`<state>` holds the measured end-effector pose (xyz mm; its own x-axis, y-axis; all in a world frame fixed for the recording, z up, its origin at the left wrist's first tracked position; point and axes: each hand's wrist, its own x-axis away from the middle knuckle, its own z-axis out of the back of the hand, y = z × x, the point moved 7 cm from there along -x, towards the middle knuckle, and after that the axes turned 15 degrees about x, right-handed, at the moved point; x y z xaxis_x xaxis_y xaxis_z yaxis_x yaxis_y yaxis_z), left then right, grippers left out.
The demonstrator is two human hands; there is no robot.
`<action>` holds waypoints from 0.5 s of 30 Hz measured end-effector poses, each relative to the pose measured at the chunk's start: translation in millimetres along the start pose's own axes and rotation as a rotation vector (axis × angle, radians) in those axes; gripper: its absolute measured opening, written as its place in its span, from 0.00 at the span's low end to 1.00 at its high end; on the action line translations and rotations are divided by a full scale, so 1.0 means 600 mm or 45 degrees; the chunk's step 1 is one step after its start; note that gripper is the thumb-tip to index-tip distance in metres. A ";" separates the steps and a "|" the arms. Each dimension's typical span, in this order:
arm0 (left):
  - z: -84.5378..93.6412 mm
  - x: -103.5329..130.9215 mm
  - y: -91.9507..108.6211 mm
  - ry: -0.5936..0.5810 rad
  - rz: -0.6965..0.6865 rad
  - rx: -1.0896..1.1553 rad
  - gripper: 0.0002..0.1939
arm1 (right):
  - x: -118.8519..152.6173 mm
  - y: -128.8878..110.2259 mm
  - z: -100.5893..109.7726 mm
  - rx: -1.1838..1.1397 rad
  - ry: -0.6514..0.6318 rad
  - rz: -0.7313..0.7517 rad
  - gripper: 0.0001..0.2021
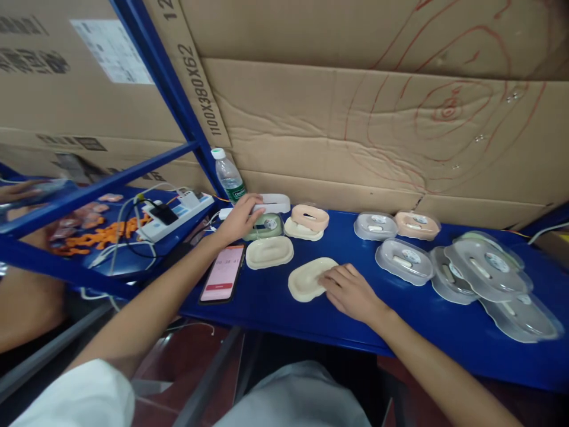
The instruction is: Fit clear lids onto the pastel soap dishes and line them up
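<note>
My left hand (240, 220) reaches to the back of the blue table, its fingers at a white oval piece (275, 203) and over the edge of a green oval case (267, 226). My right hand (349, 290) rests at the right end of a cream oval tray (306, 280), fingertips on its rim. Another cream tray (269, 252) lies between the hands. Behind it a peach oval ring (310, 217) sits on a cream piece (303, 230). What either hand's fingers grip is too blurred to tell.
A phone (223, 274) lies left of the trays, and a water bottle (230, 178) stands behind. Several clear-lidded cases (404, 261) are at the right. A blue frame post (166, 77), a power strip (178, 216) and another person's arm (29, 290) are at the left.
</note>
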<state>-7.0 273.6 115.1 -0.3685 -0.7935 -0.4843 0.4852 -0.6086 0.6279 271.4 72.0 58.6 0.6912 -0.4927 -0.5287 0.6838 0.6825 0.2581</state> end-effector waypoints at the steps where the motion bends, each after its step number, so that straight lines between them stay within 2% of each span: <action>1: -0.003 -0.003 -0.016 -0.026 -0.004 -0.013 0.23 | 0.002 0.002 0.004 -0.052 0.034 -0.015 0.14; 5: -0.017 0.001 -0.050 -0.098 -0.004 -0.055 0.26 | -0.008 0.039 0.019 -0.330 0.165 -0.208 0.15; 7: -0.017 0.007 -0.055 -0.104 0.007 -0.073 0.26 | -0.037 0.075 0.016 -0.260 0.143 -0.319 0.15; 10: -0.007 0.023 -0.054 -0.096 0.032 -0.100 0.25 | -0.111 0.137 -0.009 0.062 -0.034 -0.447 0.17; 13: 0.009 0.052 -0.045 -0.099 0.058 -0.133 0.25 | -0.196 0.185 -0.046 0.130 -0.113 -0.501 0.20; 15: 0.022 0.074 -0.040 -0.105 0.076 -0.154 0.25 | -0.246 0.198 -0.076 0.133 -0.150 -0.500 0.19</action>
<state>-45.7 253.0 86.7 -0.3975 -0.8291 -0.3932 0.5985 -0.5591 0.5737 240.3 250.3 130.5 0.3911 -0.7669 -0.5088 0.9165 0.3750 0.1392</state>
